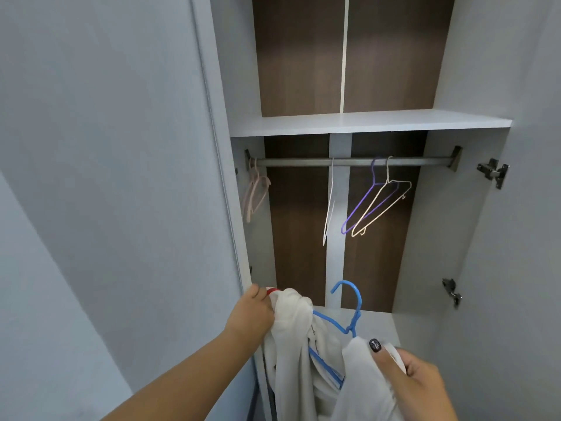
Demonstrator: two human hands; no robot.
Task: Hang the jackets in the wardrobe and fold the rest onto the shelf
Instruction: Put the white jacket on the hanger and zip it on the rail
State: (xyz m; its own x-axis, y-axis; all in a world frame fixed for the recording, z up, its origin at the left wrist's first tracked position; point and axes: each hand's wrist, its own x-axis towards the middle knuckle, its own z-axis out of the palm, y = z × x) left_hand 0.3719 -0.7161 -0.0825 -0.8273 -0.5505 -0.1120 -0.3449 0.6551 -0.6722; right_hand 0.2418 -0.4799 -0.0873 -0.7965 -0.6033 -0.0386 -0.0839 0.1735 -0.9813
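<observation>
Below the wardrobe rail (349, 161), both hands hold a white jacket (306, 354) draped on a blue hanger (349, 311). Left hand (252, 314) grips one shoulder; right hand (416, 381) pinches the other. Empty hangers (376, 202) dangle under the bare shelf (364, 123).

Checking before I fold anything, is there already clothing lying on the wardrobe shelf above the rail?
No, the shelf above the rail shows only bare white surface.

I see a white jacket (303, 354) on a blue hanger (349, 311), low centre; purple (368, 202), cream (385, 205) and pink hangers (255, 192) mid-frame; brown back panels (299, 56).
</observation>
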